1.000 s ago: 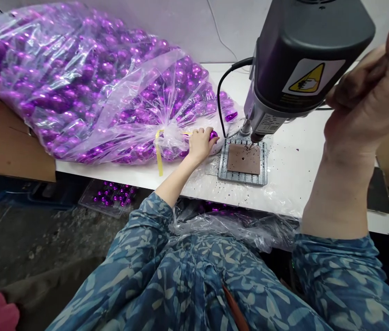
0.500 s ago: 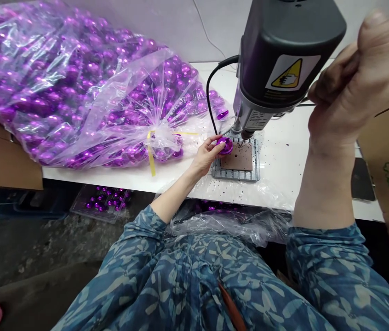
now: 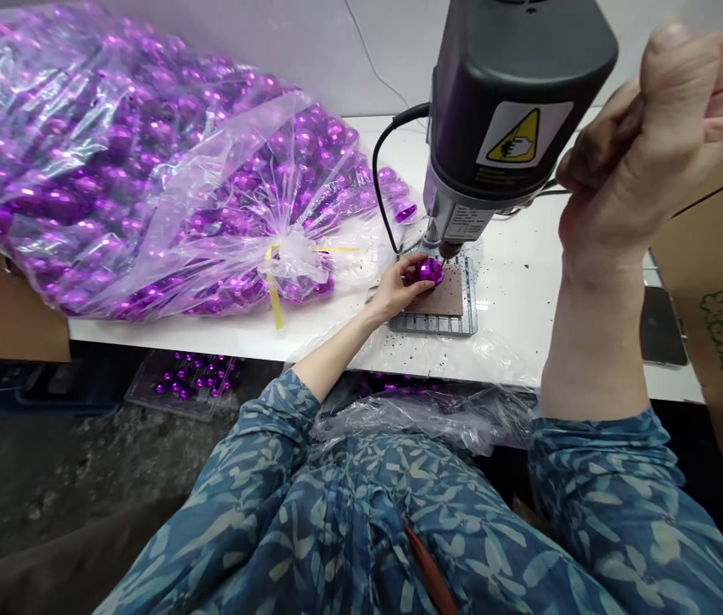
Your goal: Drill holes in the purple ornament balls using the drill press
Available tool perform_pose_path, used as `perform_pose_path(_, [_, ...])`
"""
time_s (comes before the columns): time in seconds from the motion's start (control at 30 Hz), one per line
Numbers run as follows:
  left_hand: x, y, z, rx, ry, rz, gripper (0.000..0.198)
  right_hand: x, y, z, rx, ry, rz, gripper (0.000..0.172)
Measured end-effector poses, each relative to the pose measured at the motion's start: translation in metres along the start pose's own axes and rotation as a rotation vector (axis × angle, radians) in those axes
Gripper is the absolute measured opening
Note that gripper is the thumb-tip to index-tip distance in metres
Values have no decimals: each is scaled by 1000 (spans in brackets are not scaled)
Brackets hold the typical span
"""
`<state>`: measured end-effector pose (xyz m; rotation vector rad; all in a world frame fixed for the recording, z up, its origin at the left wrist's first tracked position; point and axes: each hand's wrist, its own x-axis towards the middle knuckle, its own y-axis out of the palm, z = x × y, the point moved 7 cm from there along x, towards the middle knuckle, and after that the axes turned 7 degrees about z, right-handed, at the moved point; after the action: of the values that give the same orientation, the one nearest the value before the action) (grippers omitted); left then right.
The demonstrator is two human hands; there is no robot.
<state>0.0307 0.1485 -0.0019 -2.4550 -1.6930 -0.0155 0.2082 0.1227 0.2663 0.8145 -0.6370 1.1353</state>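
My left hand (image 3: 400,288) pinches a shiny purple faceted ball (image 3: 429,271) between thumb and fingers. The ball is right by the drill press (image 3: 519,111) bit, above a brown board (image 3: 442,301) on the slotted metal base (image 3: 426,324). Whether the bit touches it, I cannot tell. Raised at the right side of the drill head, my right hand (image 3: 656,154) is closed in a fist. Whatever it grips is hidden behind the fingers.
A big clear bag (image 3: 162,171) of purple balls fills the left of the white table (image 3: 515,316). Dark shavings lie around the base. Cardboard boxes (image 3: 720,256) flank both sides. Below the table edge are a clear tray (image 3: 188,380) of purple pieces and crumpled plastic film (image 3: 426,418).
My left hand has moved the purple ball slightly right, closer beneath the drill bit, and turned it. The right fist keeps its place beside the drill head. The whole view has shifted a little.
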Motion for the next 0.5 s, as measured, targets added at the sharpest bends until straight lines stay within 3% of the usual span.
perform_pose_path(0.23, [-7,7,-17,200,171,54,52,-1,0,0,-22,25,7,82])
perform_pose_path(0.4, [-12,11,-17,194,156,23,52,-1,0,-1,14,2,37,63])
perform_pose_path(0.5, [-15,17,-13,166,163,13,55,-2,-4,-2,-43,-3,-17,59])
